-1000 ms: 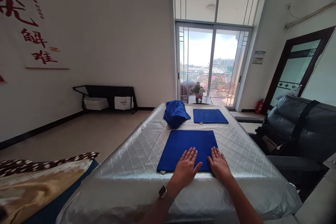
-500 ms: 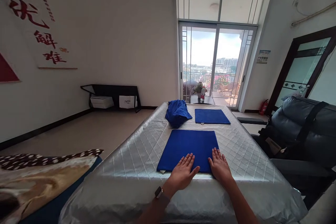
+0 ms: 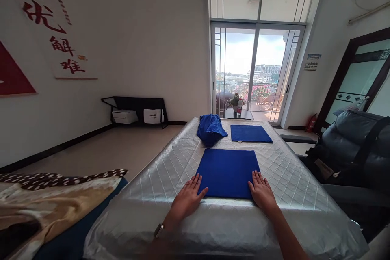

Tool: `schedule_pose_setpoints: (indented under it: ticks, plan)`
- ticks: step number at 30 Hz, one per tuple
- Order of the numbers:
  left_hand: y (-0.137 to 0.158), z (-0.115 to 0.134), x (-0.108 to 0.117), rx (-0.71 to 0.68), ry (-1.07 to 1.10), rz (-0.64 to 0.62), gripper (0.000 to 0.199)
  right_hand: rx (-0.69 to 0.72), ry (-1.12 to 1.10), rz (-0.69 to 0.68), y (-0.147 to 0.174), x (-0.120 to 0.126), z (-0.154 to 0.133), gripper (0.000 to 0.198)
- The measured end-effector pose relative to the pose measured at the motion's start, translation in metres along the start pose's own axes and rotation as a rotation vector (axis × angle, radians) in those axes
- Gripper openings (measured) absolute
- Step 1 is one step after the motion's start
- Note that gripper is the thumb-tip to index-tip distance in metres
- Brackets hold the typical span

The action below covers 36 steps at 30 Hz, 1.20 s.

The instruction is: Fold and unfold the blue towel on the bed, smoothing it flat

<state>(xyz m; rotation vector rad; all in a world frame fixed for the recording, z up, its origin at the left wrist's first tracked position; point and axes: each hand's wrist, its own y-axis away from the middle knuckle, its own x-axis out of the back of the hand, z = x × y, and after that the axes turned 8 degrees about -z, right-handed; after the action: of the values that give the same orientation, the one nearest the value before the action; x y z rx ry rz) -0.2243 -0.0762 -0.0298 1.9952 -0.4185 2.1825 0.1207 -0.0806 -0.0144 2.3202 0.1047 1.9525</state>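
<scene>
A flat blue folded cloth [image 3: 228,172] lies on the silver quilted table cover [image 3: 164,183] in front of me. My left hand [image 3: 187,197] rests flat at its near left corner, fingers stretched out and thumb on the edge. At the near right corner lies my right hand [image 3: 263,191], also flat, with its fingertips on the cloth's right edge. Farther back sit a crumpled blue cloth [image 3: 211,130] on the left and a second flat folded blue cloth [image 3: 251,133] on the right.
Right of the table stands a dark leather armchair [image 3: 362,146] with a black strap over it. A patterned blanket [image 3: 61,207] spreads at the lower left. Beyond the table, a small table holds a bottle [image 3: 239,107] and a potted plant [image 3: 234,101] before the sliding glass doors.
My left hand has slid left from the middle of the cloth's near edge to its left corner. My right hand stays at the right edge. The view has turned slightly left.
</scene>
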Motion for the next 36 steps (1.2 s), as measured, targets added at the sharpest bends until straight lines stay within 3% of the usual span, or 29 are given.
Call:
schedule_pose_setpoints:
  ticks: [5, 24, 36]
  plan:
    - [0.005, 0.011, 0.014, 0.129, 0.093, -0.051, 0.077, 0.003, 0.026, -0.008, 0.001, 0.001, 0.000, 0.068]
    - [0.009, 0.010, 0.015, 0.102, 0.117, 0.012, 0.062, 0.018, 0.086, -0.021, -0.001, 0.005, 0.003, 0.068]
    - [0.015, 0.015, 0.026, 0.137, 0.146, 0.011, 0.066, 0.041, 0.060, -0.082, 0.000, 0.017, 0.007, 0.070]
